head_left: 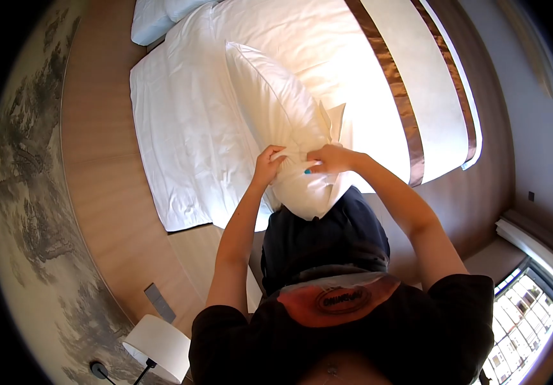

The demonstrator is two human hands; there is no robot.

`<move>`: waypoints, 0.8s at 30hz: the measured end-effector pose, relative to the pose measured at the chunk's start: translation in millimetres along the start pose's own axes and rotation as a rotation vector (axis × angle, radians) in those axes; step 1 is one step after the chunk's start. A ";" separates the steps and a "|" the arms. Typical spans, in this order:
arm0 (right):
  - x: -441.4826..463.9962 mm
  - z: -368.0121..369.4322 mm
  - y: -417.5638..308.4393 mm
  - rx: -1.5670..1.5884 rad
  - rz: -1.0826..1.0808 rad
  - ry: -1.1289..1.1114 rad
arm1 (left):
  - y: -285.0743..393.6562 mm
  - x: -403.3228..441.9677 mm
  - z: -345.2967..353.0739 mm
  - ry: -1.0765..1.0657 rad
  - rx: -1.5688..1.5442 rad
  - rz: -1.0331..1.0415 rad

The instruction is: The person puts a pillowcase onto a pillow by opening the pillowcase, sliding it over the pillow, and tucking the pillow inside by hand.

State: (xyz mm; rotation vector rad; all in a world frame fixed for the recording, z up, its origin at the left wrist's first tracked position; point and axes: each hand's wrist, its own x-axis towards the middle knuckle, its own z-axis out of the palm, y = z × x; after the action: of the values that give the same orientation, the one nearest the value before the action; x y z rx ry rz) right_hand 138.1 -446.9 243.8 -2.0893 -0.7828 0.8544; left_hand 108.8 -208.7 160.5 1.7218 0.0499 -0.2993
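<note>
A white pillow (276, 96) in a white case stands at the near edge of the bed, its far end reaching up and to the left. My left hand (268, 165) grips its near part from the left, fingers curled into the fabric. Just to the right, my right hand (329, 159) is closed on the same cloth, with a blue nail showing at the thumb. Below both hands the near end of the pillow bulges toward my dark trousers. Loose flaps of the case stick up beyond my right hand.
The bed (180, 128) has white bedding and a brown-striped runner (401, 96) at the right. More pillows (154, 19) lie at the top left. A lamp (161, 346) is at the lower left, and a window (526, 321) is at the lower right.
</note>
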 end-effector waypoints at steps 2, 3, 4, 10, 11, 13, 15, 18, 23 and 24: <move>-6.4 20.4 16.6 0.026 0.025 -0.131 | -10.6 -10.0 7.2 -0.061 0.011 -0.004; -7.6 26.8 19.4 0.040 0.036 -0.196 | -10.5 -12.6 9.4 -0.086 0.002 -0.048; -7.0 33.1 21.9 0.061 0.007 -0.131 | -10.3 -14.9 10.5 -0.109 -0.006 -0.093; 20.7 58.0 -0.4 -0.052 -0.044 0.389 | 6.1 0.9 9.1 -0.294 -0.064 -0.318; 31.1 66.7 10.2 -0.113 -0.006 0.447 | 12.3 1.5 8.7 -0.320 -0.056 -0.349; 40.5 63.6 10.2 -0.142 0.020 0.511 | 22.5 3.2 7.7 -0.374 -0.036 -0.413; 50.9 57.9 11.1 -0.237 0.018 0.563 | 7.8 10.8 0.8 -0.501 -0.037 -0.484; 66.1 40.1 13.9 -0.309 -0.006 0.586 | 0.3 11.8 1.4 -0.496 -0.353 -0.707; 90.3 27.0 25.2 -0.236 -0.028 0.381 | 19.7 -0.1 3.2 -0.439 -0.552 -0.852; 93.3 24.2 26.7 -0.207 0.016 0.345 | 18.1 -3.9 3.9 -0.404 -0.556 -0.839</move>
State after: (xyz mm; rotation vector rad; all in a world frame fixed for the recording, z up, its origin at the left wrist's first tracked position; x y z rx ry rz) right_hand 181.6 -382.8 180.5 -2.3434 -0.6908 0.4142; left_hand 108.1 -215.1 178.3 0.9873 0.5158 -1.1313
